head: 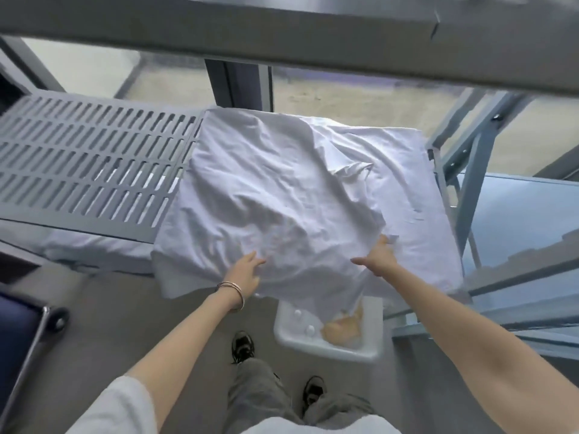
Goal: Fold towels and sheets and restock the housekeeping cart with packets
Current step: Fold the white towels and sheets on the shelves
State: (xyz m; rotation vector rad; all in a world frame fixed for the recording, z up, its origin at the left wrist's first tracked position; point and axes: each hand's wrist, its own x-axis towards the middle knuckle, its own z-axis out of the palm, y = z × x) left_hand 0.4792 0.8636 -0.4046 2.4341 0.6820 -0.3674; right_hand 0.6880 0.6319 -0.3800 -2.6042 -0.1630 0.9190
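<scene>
Crumpled white sheet [282, 189] spread over the slotted grey shelf [87, 151], its near edge overhanging. Left hand [247, 270] rests flat, fingers extended; right hand [380, 255] pinches a fold beyond its fingertips.

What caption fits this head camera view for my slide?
Both hands, left and right, reach onto a crumpled white sheet lying on a slotted grey shelf.
</scene>
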